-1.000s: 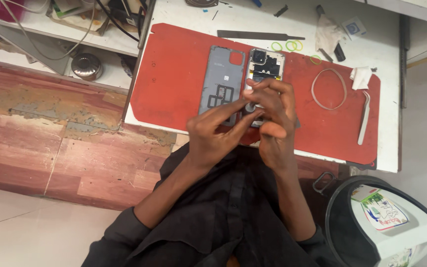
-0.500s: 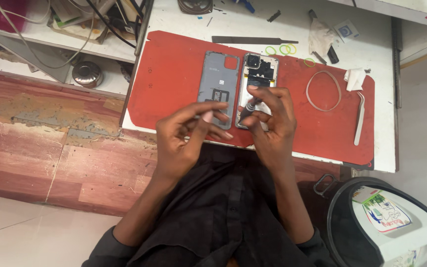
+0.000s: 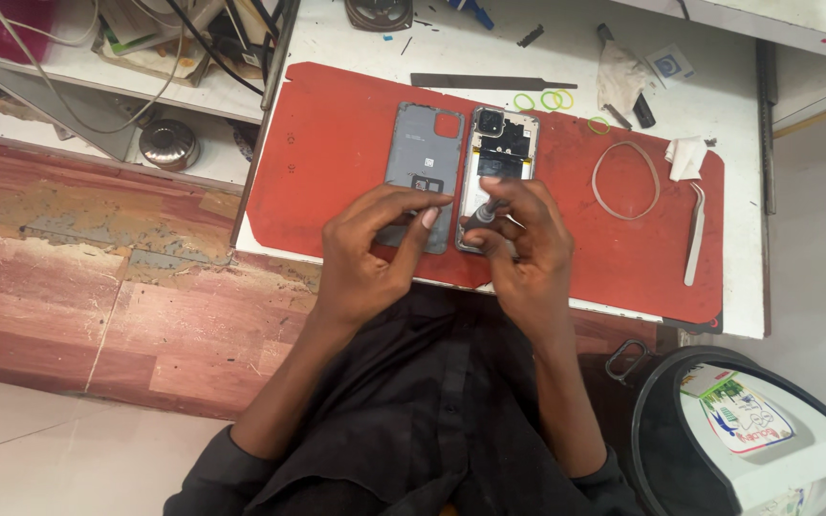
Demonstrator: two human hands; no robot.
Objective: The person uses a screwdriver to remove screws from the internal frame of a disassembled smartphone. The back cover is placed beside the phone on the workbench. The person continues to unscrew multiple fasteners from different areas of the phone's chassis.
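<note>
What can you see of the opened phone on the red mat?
The opened phone lies flat on the red mat, back off, camera module at its far end, dark internals and pale frame exposed. Its grey back cover lies beside it. The right hand covers its near end, holding a small tool to it; the left hand is alongside.
</note>
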